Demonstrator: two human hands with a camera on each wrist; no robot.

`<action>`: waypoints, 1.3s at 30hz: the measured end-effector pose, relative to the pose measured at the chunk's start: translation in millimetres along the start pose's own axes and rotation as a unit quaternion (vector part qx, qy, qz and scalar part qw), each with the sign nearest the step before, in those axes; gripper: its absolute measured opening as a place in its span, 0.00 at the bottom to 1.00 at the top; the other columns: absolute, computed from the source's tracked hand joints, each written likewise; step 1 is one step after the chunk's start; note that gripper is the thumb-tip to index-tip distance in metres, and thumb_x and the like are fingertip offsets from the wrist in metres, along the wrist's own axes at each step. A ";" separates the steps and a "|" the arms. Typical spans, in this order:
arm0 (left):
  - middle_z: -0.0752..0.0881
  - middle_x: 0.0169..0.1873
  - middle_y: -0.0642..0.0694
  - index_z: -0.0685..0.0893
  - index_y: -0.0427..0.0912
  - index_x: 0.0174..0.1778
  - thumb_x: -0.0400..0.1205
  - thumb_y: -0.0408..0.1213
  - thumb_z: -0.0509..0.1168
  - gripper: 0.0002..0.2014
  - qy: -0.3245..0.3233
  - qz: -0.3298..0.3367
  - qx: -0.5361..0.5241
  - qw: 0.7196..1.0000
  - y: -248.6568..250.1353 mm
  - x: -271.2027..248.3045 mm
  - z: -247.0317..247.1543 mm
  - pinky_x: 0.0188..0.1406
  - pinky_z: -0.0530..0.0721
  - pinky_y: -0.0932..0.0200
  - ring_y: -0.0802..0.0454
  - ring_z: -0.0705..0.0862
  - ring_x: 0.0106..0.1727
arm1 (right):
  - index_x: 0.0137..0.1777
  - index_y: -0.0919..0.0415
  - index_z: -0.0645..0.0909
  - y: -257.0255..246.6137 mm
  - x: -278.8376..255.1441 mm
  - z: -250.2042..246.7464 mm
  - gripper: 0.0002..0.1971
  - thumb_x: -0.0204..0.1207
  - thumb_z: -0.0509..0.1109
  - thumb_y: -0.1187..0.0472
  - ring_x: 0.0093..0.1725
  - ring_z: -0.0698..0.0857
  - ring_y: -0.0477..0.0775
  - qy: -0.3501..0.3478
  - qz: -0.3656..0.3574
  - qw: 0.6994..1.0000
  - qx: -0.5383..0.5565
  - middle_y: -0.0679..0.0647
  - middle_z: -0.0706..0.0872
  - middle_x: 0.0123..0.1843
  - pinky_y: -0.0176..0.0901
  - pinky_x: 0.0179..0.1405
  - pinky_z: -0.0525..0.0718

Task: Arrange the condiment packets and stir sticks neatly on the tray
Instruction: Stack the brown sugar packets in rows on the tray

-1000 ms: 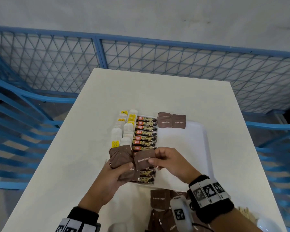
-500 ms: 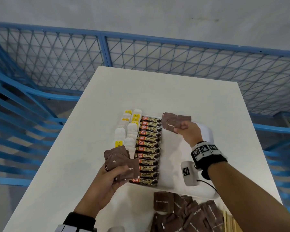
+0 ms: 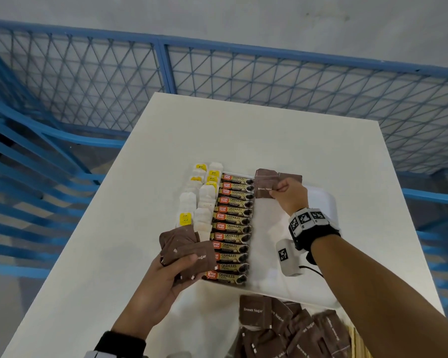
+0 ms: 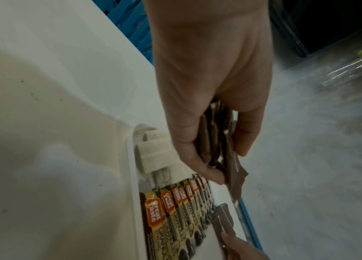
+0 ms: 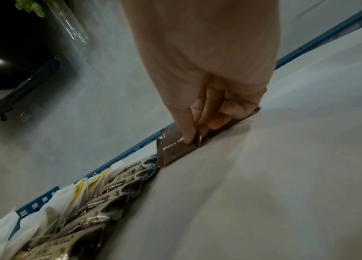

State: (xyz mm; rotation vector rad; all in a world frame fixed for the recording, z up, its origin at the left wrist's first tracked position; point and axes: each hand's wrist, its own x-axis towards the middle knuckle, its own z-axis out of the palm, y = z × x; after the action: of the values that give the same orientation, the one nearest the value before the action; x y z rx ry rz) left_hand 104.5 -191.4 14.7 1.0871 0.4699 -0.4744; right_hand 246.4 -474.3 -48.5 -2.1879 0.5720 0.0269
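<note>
A white tray lies on the table. It holds a column of coffee granule sachets and, along its left side, white tea bags. My left hand grips a stack of brown sugar packets at the tray's near left corner; the left wrist view shows the stack edge-on between thumb and fingers. My right hand pinches one brown sugar packet at the tray's far end, beside two packets lying there. The right wrist view shows that packet touching the tray.
A loose heap of brown sugar packets lies on the table in front of the tray, with wooden stir sticks at its right edge. A blue mesh railing surrounds the white table.
My right hand took one brown packet from the left hand's stack and carried it to the tray's far end. The left hand kept its stack near the tray's near left corner.
</note>
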 end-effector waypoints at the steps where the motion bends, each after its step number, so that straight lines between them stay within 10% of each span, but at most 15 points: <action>1: 0.90 0.51 0.39 0.83 0.38 0.58 0.77 0.22 0.63 0.16 -0.002 0.001 0.000 1.000 0.1 0.3 0.7 0.45 0.90 0.53 0.46 0.90 0.48 | 0.38 0.58 0.75 -0.6 -0.6 0.6 0.10 0.69 0.75 0.67 0.41 0.79 0.52 0.003 0.000 1.000 0.002 0.46 0.76 0.30 0.33 0.33 0.73; 8: 0.91 0.49 0.41 0.83 0.38 0.58 0.78 0.22 0.63 0.15 -0.005 0.003 0.002 1.000 2.7 2.2 6.5 0.43 0.90 0.54 0.49 0.91 0.46 | 0.57 0.67 0.74 -1.4 -6.0 2.7 0.18 0.71 0.74 0.65 0.44 0.77 0.52 0.024 -0.011 1.000 0.001 0.52 0.77 0.38 0.41 0.45 0.76; 13: 0.91 0.47 0.43 0.84 0.39 0.56 0.78 0.22 0.63 0.14 -0.004 0.006 0.004 1.000 2.5 3.3 12.0 0.38 0.89 0.56 0.50 0.91 0.44 | 0.55 0.63 0.75 -10.9 -25.8 3.7 0.13 0.73 0.72 0.63 0.44 0.76 0.48 0.033 -0.071 0.997 0.008 0.62 0.81 0.54 0.29 0.38 0.70; 19: 0.91 0.45 0.44 0.84 0.40 0.55 0.76 0.23 0.65 0.14 -0.001 0.013 0.014 1.000 1.5 4.1 17.7 0.38 0.89 0.59 0.52 0.91 0.44 | 0.53 0.56 0.79 -49.0 -106.7 -8.7 0.13 0.79 0.62 0.47 0.41 0.79 0.41 -0.274 -0.104 0.955 0.045 0.45 0.82 0.43 0.28 0.40 0.75; 23: 0.92 0.43 0.45 0.85 0.41 0.54 0.75 0.24 0.67 0.13 0.001 0.018 0.029 0.999 0.4 4.6 20.6 0.38 0.89 0.60 0.53 0.90 0.43 | 0.51 0.56 0.81 -49.4 -139.6 -5.3 0.08 0.77 0.68 0.54 0.40 0.81 0.42 -0.407 -0.074 0.902 0.122 0.47 0.84 0.43 0.30 0.34 0.78; 27: 0.91 0.45 0.45 0.83 0.40 0.58 0.73 0.31 0.68 0.17 0.005 0.012 0.014 1.000 -0.3 5.7 23.7 0.40 0.90 0.57 0.53 0.90 0.43 | 0.53 0.74 0.79 -40.4 -146.4 2.1 0.13 0.75 0.72 0.65 0.37 0.82 0.47 -0.386 -0.065 0.901 0.187 0.56 0.84 0.39 0.31 0.31 0.80; 33: 0.90 0.49 0.36 0.78 0.36 0.66 0.75 0.32 0.67 0.22 0.028 -0.022 -0.025 0.999 0.4 9.1 22.4 0.44 0.89 0.50 0.45 0.90 0.43 | 0.45 0.66 0.80 -29.8 -133.4 -10.9 0.01 0.75 0.70 0.69 0.32 0.84 0.43 -0.338 -0.040 0.912 0.231 0.53 0.85 0.35 0.31 0.33 0.82; 39: 0.87 0.55 0.33 0.77 0.36 0.68 0.80 0.32 0.61 0.19 0.026 -0.037 -0.030 0.999 0.4 10.4 18.1 0.43 0.87 0.52 0.42 0.86 0.48 | 0.42 0.63 0.82 6.5 -72.3 -37.8 0.02 0.75 0.70 0.68 0.30 0.76 0.47 -0.075 0.009 0.977 0.197 0.52 0.81 0.32 0.30 0.27 0.75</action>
State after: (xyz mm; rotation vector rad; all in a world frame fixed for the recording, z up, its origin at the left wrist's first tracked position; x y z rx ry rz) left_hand 115.5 -209.2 16.0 1.0289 0.5691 -0.4943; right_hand 172.4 -477.8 -13.8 -1.7775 0.4651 0.0812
